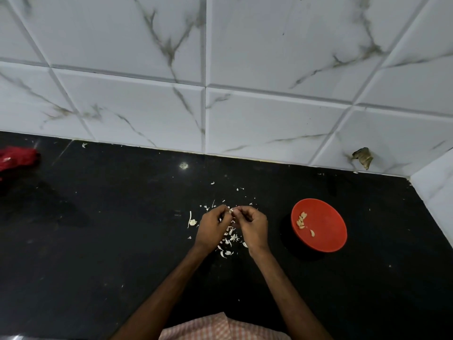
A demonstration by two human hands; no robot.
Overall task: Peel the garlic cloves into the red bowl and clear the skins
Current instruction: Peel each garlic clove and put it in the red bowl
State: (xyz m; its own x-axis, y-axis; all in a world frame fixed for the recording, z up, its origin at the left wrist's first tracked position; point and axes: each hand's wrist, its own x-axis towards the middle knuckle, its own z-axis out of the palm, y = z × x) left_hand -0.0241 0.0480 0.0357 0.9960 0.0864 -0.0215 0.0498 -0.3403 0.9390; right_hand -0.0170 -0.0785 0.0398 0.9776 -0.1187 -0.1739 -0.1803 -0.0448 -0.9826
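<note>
My left hand (pixel 212 227) and my right hand (pixel 252 225) meet fingertip to fingertip over the black counter, both pinching one small garlic clove (pixel 231 210) between them. Below and around the hands lies a scatter of white garlic skins (pixel 229 241). A garlic remnant with a strip of skin (pixel 192 221) sits just left of my left hand. The red bowl (pixel 323 229) stands to the right of my right hand, with several peeled cloves (pixel 302 220) inside it near its left side.
A red cloth (pixel 18 158) lies at the far left of the black counter (pixel 110 241). The white marble-tiled wall (pixel 220 94) runs along the back and turns at the right corner. A chipped hole (pixel 363 157) marks the wall at the right.
</note>
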